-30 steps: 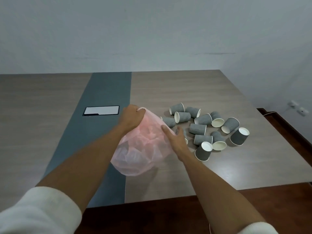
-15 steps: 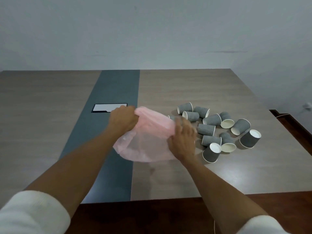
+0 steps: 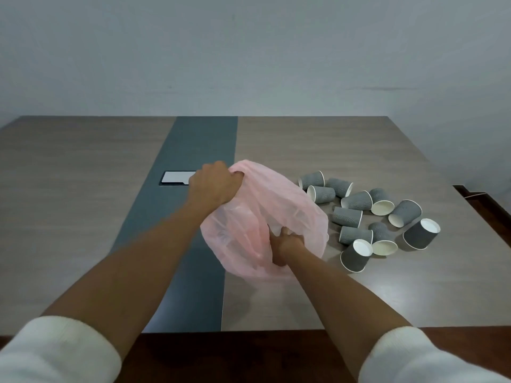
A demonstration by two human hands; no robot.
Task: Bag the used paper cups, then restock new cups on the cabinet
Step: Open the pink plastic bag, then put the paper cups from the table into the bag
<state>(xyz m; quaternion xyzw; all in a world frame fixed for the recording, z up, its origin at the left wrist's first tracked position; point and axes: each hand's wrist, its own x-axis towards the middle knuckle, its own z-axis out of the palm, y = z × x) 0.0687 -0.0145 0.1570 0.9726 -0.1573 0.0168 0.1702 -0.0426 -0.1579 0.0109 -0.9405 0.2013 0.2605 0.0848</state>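
A thin pink plastic bag [image 3: 279, 200] is held over the table [image 3: 304, 145] between both hands. My left hand [image 3: 213, 183] grips the bag's far upper edge in a fist. My right hand [image 3: 286, 246] grips the bag's near edge, fingers curled into the plastic. Right of the bag lie several grey ribbed paper cups [image 3: 367, 214] with white insides, most tipped on their sides, a few upside down. The bag hides the cups nearest to it.
The wooden table has a dark grey strip [image 3: 193, 217] down its middle with a white-lidded cable hatch [image 3: 177, 177] behind my left hand. The table's near edge [image 3: 276, 328] is close; dark red-brown floor lies beyond it and to the right. A plain wall stands behind.
My right hand has drawn back toward me along the bag's near edge, pulling the bag wider apart. My left hand keeps its grip at the far edge.
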